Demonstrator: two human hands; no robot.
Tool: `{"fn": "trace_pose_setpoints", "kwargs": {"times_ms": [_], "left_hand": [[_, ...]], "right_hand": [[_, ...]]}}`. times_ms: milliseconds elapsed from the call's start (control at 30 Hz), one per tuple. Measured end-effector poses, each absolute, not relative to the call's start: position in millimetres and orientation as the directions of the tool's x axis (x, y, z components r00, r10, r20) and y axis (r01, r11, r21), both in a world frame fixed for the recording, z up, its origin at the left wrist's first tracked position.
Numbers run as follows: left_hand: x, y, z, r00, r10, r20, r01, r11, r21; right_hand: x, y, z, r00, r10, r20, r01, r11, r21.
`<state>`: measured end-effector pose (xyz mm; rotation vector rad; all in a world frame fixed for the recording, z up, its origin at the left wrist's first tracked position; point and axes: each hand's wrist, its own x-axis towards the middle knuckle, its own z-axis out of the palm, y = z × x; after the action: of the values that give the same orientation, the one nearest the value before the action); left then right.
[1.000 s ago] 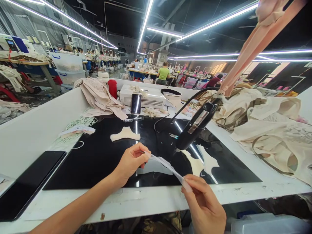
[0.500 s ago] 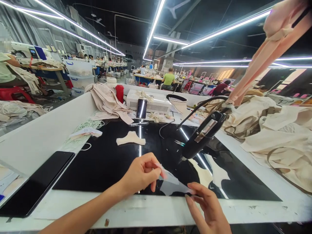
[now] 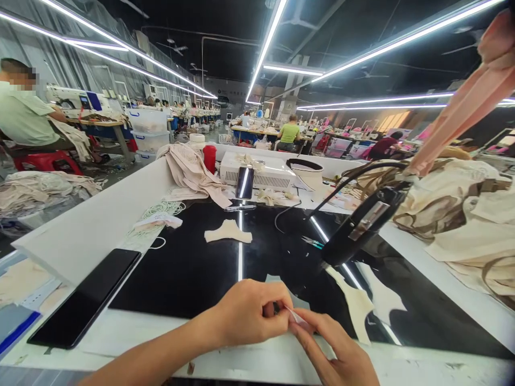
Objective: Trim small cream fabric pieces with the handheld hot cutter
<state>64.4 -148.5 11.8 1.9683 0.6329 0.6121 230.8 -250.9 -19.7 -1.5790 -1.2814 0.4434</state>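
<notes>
Both hands have come together since a second ago: back then I held the thin translucent strip stretched between them, and now it is gathered into a small piece pinched where my fingertips meet. My left hand (image 3: 247,313) is curled, thumb and fingers closed on the strip (image 3: 295,316); my right hand (image 3: 336,351) comes up from below with its fingertips pressed on the same piece, so the two hands touch. They sit low at the near edge of the tabletop (image 3: 132,335), over the front of the glossy black panel (image 3: 189,268) set into it. The view has also shifted, bringing a seated person in a pale green shirt (image 3: 24,115) into sight at far left.

Just right of my hands a cream fabric cut-out (image 3: 356,308) lies on the panel, and above it the black head of a gooseneck tool (image 3: 362,225) leans in. A second cream cut-out (image 3: 228,232) lies farther back near the panel's middle. A dark phone (image 3: 86,303) rests on the white edge to my left. Heaped beige garments (image 3: 466,214) cover the right side, and a white machine box (image 3: 261,171) stands at the back.
</notes>
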Motion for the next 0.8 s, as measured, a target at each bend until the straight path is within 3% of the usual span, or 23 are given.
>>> {"fn": "trace_pose_setpoints", "kwargs": {"times_ms": [167, 300, 400, 533, 633, 700, 800], "left_hand": [[66.2, -144.6, 10.7, 0.74, 0.664, 0.105, 0.16, -0.326, 0.932], [68.6, -140.3, 8.0, 0.787, 0.613, 0.063, 0.08, -0.202, 0.976], [70.9, -140.2, 5.0, 0.802, 0.593, 0.074, 0.035, -0.169, 0.985], [72.3, -142.4, 5.0, 0.804, 0.588, 0.094, -0.077, -0.055, 0.996], [71.0, -141.9, 9.9, 0.814, 0.579, 0.047, -0.105, 0.068, 0.992], [70.0, -141.1, 13.5, 0.831, 0.557, 0.014, -0.13, 0.17, 0.977], [69.5, -141.1, 15.6, 0.863, 0.505, -0.019, -0.161, 0.31, 0.937]], "right_hand": [[238.5, -255.4, -8.2, 0.433, 0.891, 0.135, 0.433, -0.075, -0.898], [240.3, -255.6, -3.4, 0.529, 0.846, -0.063, 0.098, -0.135, -0.986], [231.4, -254.8, -3.2, 0.555, 0.819, -0.145, -0.124, -0.09, -0.988], [218.5, -252.9, -7.7, 0.556, 0.82, -0.136, -0.261, 0.017, -0.965], [225.9, -252.4, -15.0, 0.604, 0.787, -0.127, -0.234, 0.022, -0.972], [237.5, -253.6, -18.0, 0.71, 0.698, -0.09, -0.15, 0.025, -0.988], [248.3, -258.2, -14.2, 0.825, 0.557, 0.098, 0.1, 0.027, -0.995]]}}
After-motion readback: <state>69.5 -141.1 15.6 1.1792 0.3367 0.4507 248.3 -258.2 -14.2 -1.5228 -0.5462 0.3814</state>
